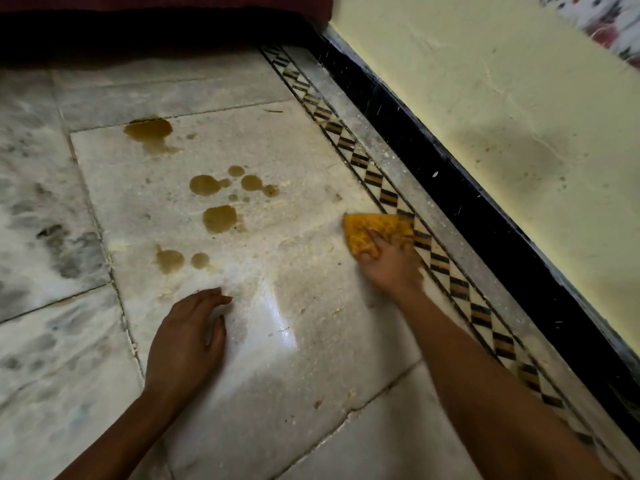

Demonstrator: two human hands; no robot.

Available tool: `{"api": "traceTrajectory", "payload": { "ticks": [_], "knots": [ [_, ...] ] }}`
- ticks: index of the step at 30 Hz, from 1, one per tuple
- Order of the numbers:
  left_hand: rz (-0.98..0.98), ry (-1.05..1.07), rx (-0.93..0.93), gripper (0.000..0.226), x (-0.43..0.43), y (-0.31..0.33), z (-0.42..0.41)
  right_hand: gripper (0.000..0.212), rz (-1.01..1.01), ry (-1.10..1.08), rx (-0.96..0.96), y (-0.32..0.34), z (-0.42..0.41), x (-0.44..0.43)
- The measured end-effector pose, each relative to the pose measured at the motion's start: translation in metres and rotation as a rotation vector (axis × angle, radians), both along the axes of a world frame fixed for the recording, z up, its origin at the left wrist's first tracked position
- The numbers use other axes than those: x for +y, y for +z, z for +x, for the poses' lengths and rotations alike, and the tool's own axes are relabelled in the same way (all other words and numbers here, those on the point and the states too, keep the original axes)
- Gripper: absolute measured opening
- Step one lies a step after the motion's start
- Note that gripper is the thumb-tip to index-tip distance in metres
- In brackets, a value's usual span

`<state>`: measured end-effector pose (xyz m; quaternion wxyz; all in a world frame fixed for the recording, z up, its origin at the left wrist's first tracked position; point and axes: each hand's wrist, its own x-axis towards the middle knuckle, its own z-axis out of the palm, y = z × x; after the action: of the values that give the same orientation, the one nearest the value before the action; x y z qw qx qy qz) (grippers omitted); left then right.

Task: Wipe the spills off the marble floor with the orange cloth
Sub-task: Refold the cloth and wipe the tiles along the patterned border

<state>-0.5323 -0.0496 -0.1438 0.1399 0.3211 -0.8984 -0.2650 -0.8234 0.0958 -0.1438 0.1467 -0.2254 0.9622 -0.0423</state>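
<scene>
right hand (389,261): fingers curled over a crumpled, textured orange cloth (372,230), gripping it and pressing it flat on the floor. the cloth's far edge overlaps the inlaid border strip of black and tan diamonds (450,271), which runs just right of this hand.

left hand (188,337): palm down, holds nothing; fingers loosely bent, fingertips on or just over the pale veined marble floor (311,358) (contact cannot be told). well apart from the right hand, nearer the camera.

brown liquid spills, all left of the cloth and beyond the left hand, none touching the cloth:
- two small pools (169,259) just beyond the left fingertips
- one round pool (220,219) further out, level with the cloth
- cluster of drops (204,184) beyond that
- largest puddle (149,129) farthest away, at a slab joint

glossy patch of floor between the two hands reflects light.

right of the border strip: glossy black skirting band (485,220), then pale yellow wall (519,116). dark maroon fabric edge (138,15) lies far beyond both hands
</scene>
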Motion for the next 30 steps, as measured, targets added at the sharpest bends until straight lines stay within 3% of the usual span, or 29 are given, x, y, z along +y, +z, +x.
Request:
{"api": "traceTrajectory", "payload": {
  "ticks": [4,8,12,15,18,21,25,27,30],
  "knots": [
    [0.013,0.031,0.005,0.047,-0.001,0.001,-0.007,0.06,-0.111,0.282,-0.027,0.0,0.066,-0.041],
    [0.009,-0.011,0.012,0.046,0.0,0.0,-0.016,0.06,-0.22,0.526,-0.097,0.002,0.092,0.049],
    [0.011,-0.022,-0.003,0.046,0.0,-0.006,-0.018,0.057,-0.084,0.278,-0.02,0.0,0.033,0.108],
    [0.013,-0.018,0.004,0.045,-0.002,-0.007,-0.014,0.067,-0.039,0.115,0.035,-0.001,-0.025,0.054],
    [-0.015,-0.007,0.033,0.043,-0.005,-0.002,-0.01,0.059,-0.06,0.057,-0.014,0.001,-0.034,-0.028],
    [-0.017,0.027,0.044,0.042,-0.011,-0.003,-0.01,0.055,-0.117,0.23,-0.044,0.005,0.011,-0.075],
    [-0.016,0.047,0.031,0.042,-0.015,-0.008,-0.017,0.059,-0.174,0.607,-0.078,0.0,0.065,-0.018],
    [-0.021,0.081,0.035,0.042,-0.016,-0.007,-0.019,0.056,-0.2,0.629,-0.106,-0.002,0.059,0.034],
    [-0.031,0.103,0.02,0.043,-0.018,-0.008,-0.014,0.055,-0.159,0.411,-0.009,-0.002,0.007,0.069]
  ]
}}
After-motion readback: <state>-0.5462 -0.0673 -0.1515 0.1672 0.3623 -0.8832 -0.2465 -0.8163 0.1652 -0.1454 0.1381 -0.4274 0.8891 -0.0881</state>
